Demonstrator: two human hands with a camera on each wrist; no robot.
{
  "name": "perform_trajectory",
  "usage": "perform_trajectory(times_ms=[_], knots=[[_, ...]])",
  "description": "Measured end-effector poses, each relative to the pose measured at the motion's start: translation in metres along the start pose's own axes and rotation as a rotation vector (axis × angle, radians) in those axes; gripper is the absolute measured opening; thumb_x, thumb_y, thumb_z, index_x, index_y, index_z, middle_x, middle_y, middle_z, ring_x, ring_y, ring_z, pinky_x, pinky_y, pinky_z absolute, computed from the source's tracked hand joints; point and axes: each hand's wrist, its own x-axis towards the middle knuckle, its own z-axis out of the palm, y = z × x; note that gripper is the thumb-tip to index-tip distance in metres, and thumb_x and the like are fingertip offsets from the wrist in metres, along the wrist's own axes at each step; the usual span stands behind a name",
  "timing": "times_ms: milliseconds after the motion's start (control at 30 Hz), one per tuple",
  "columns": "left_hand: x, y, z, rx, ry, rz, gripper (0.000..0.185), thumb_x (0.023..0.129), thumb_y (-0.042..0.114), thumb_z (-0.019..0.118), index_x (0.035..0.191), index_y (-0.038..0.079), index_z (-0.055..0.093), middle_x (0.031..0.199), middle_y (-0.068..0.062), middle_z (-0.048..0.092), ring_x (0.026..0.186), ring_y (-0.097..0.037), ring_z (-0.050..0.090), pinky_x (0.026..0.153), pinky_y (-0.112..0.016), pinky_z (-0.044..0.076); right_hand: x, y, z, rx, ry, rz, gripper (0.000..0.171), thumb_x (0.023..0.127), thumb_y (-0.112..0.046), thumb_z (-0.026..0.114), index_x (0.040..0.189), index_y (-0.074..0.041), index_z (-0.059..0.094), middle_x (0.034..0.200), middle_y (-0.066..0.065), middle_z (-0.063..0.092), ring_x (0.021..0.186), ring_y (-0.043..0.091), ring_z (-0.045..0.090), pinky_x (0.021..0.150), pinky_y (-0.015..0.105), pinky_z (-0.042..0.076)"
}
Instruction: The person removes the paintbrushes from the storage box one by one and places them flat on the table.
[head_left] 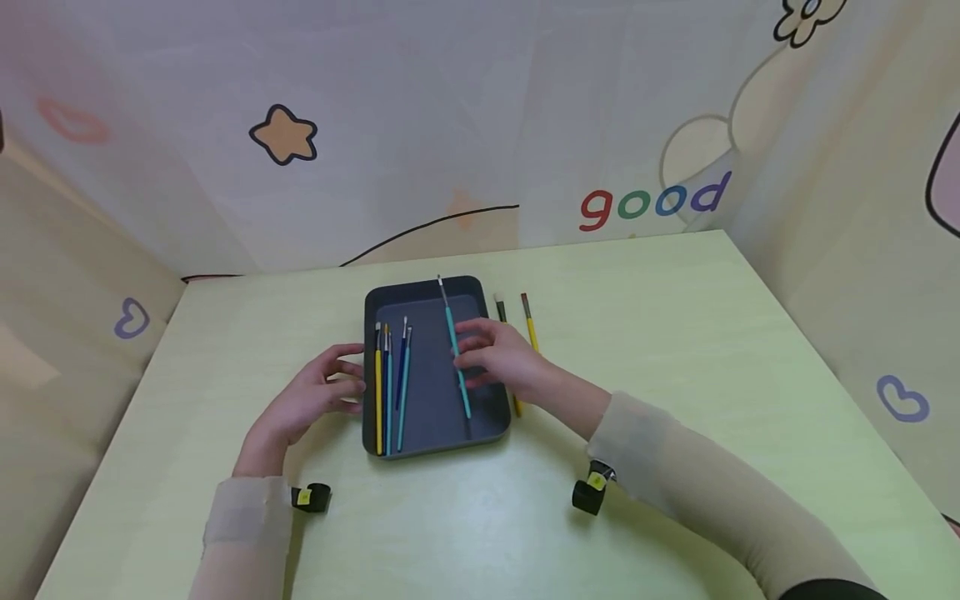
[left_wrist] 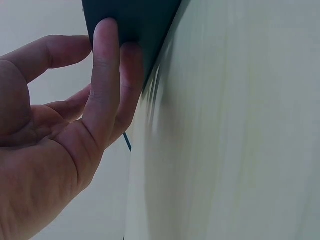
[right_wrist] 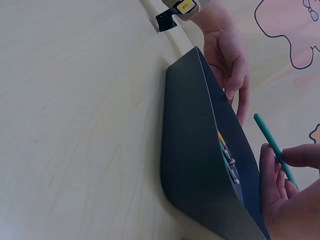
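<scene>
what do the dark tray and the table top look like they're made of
The dark tray looks like moulded plastic with a matte grey finish: thin walls, rounded corners, no grain or shine. The table top looks like pale wood or a wood-look laminate: faint grain lines show in the right wrist view, with a soft sheen; which one cannot be told.

Pale green table (head_left: 675, 350) with two loose brushes lying right of the tray: a dark-handled brush (head_left: 500, 310) and a yellow brush (head_left: 529, 325), side by side. Behind it all there's a cartoon backdrop (head_left: 450, 108) with an orange star (head_left: 284, 135) and the word "good" (head_left: 654, 202).
</scene>
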Motion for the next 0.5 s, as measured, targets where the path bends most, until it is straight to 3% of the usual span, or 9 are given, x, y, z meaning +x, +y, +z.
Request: perform_trajectory(times_ms=[500], knots=[[0.0,-0.002,0.0,0.0,0.002,0.007,0.064,0.1,0.005,0.059,0.158,0.004,0.031,0.132,-0.028,0.048,0.103,-0.033,0.061,0.086,-0.04,0.061,-0.017,0.01,-0.031,-0.008,0.013,-0.035,0.053,0.094,0.003,0.066,0.145,-0.001,0.05,0.113,0.015,0.058,0.09,0.023,0.065,0.076,0.038,0.063]])
